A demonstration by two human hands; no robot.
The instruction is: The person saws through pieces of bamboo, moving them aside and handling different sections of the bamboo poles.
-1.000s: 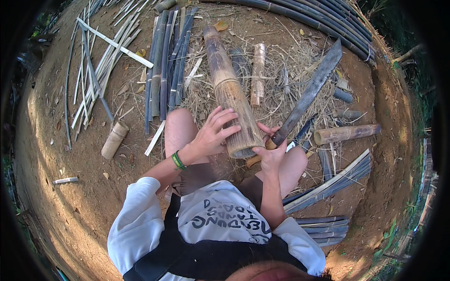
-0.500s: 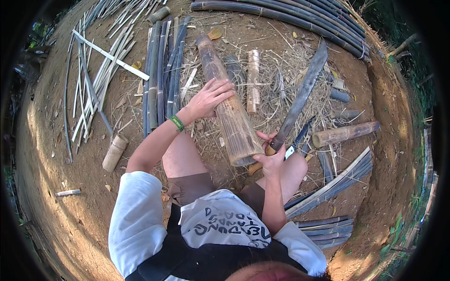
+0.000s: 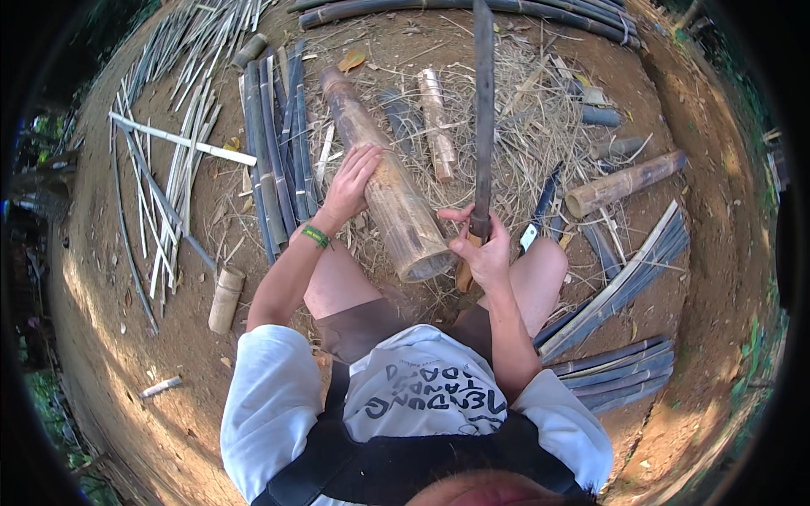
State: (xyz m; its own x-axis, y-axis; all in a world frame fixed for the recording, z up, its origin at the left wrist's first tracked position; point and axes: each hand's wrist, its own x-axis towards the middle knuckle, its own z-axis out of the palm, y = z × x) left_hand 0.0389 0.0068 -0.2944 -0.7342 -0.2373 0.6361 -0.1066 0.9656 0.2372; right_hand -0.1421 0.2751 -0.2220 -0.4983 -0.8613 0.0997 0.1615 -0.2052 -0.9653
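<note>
A thick brown bamboo section (image 3: 396, 201) slants between my knees, its hollow open end facing me. My left hand (image 3: 354, 181) grips it about halfway along, fingers together over the top and a green band on the wrist. In my right hand (image 3: 485, 249) is a machete (image 3: 483, 110), held by its wooden handle beside the bamboo's near end. The long dark blade points away from me, nearly straight up the view. My right index finger reaches out toward the left, near the blade's base.
Dark bamboo strips (image 3: 274, 152) lie left of the section, with pale thin strips (image 3: 173, 169) farther out. Straw and shavings (image 3: 527, 126) cover the ground ahead. A second knife (image 3: 540, 207) lies by my right knee, near a bamboo tube (image 3: 624, 183) and bundled strips (image 3: 620, 282).
The machete has swung from slanting right to nearly straight ahead. My left hand stays on the bamboo section, and the whole view has shifted slightly.
</note>
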